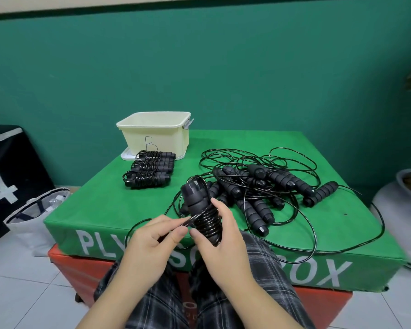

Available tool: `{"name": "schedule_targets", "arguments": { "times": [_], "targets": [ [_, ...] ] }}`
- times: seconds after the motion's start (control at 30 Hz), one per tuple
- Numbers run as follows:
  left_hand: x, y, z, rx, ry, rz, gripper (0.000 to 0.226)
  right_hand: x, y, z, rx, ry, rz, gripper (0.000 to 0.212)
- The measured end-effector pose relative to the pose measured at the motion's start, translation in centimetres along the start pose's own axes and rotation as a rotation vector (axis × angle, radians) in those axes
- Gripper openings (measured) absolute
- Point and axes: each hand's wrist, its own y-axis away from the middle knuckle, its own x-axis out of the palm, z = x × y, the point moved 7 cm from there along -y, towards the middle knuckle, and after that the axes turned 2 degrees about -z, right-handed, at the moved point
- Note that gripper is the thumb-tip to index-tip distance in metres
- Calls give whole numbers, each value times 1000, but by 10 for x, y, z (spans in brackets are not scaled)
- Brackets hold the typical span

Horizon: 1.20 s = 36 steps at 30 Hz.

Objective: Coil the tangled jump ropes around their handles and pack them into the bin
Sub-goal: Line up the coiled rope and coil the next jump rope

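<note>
This looks like a gym or sports training room; the working surface is a green padded plyo box (223,252) with large white lettering on its side, stacked on an orange padded box (81,269); a black padded box (7,167) bearing a white numeral 4 stands at the left; many black jump ropes with foam handles (259,186) lie heaped on the green box, and a few coiled ones (150,170) sit by a cream plastic bin (154,136); the wall (199,67) is painted deep green; the floor (22,293) is white tile; a white tote bag (31,217) slumps beside the boxes.
</note>
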Motion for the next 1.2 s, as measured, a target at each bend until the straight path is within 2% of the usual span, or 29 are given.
{"name": "schedule_targets", "arguments": {
  "times": [0.1, 0.17, 0.27, 0.37, 0.5, 0.57, 0.6, 0.67, 0.7, 0.8, 0.83, 0.93, 1.03, 1.1, 1.2],
  "targets": [
    [-7, -1, 5, -25, -65, -46, 31, 3, 2, -5, 44, -98, 26, 57],
    [-10, -1, 13, -70, -72, -82, 24, 4, 3, -3, 60, -182, 61, 54],
    [-5, -2, 30, -175, 62, -108, 25, 4, 6, 2, 60, -317, 117, 50],
    [3, -3, 46, -271, 213, -91, 28, 9, 8, 1, 36, -300, 147, 52],
    [3, -3, 57, -285, 287, -46, 38, 13, 8, -2, 28, -299, 176, 52],
    [-1, -4, 58, -258, 282, -3, 21, 11, 7, 0, 25, -319, 169, 49],
    [-2, -4, 56, -266, 277, 35, 21, 11, 7, 0, 32, -329, 164, 48],
    [-4, -3, 57, -265, 282, 74, 53, 10, 6, 0, 34, -328, 154, 48],
    [-6, -4, 55, -246, 277, 44, 55, 11, 6, 1, 32, -325, 159, 48],
    [-8, -7, 44, -231, 228, -43, 24, 12, 7, 4, 23, -336, 192, 46],
    [-7, -8, 42, -236, 215, -57, 27, 12, 8, 5, 12, -336, 197, 46],
    [-2, -6, 39, -220, 223, -55, 62, 14, 8, 5, -2, -319, 219, 48],
    [5, -2, 45, -235, 229, 47, 60, 14, 8, 2, -3, -266, 236, 44],
    [4, 0, 49, -236, 200, 48, 60, 15, 9, 3, -18, -212, 241, 42],
    [-5, -2, 38, -232, 187, -57, 25, 13, 8, 5, -77, -151, 143, 39]
  ]
}}
